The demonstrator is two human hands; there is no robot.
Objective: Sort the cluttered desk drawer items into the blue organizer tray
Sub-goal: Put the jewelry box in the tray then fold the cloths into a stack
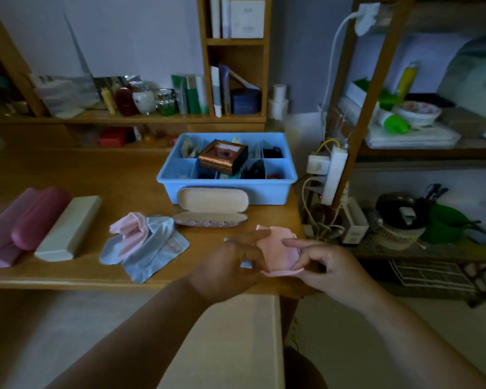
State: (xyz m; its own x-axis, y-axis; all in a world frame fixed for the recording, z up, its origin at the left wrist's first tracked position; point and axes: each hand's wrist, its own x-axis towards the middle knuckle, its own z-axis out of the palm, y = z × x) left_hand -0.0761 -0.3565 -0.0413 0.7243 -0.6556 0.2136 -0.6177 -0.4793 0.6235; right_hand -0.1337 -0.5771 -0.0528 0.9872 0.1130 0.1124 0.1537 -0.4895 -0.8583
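- Nearest, two bare forearms reach forward over the front edge of the wooden desk (101, 175).
- The left hand (230, 266) and the right hand (324, 266) meet at the desk's near right corner, both grasping a small pink cloth (277, 249) between them; the left fingers lie along its left edge, the right forefinger and thumb pinch its right side.
- Just left of them, a pale blue cloth (152, 249) lies crumpled on the desk with another pink cloth (129, 227) bunched on top.
- Beyond that, a glasses case (212, 206) lies open, its lid leaning on the tray's front wall.
- At the far left lie a white box (69, 228) and a magenta case (40, 217), side by side.
- Further back stands the blue tray (267, 192), its compartments partly filled, with a dark little box (223, 157) tilted across the dividers.
- Behind, shelves (152, 117) hold bottles and jars.
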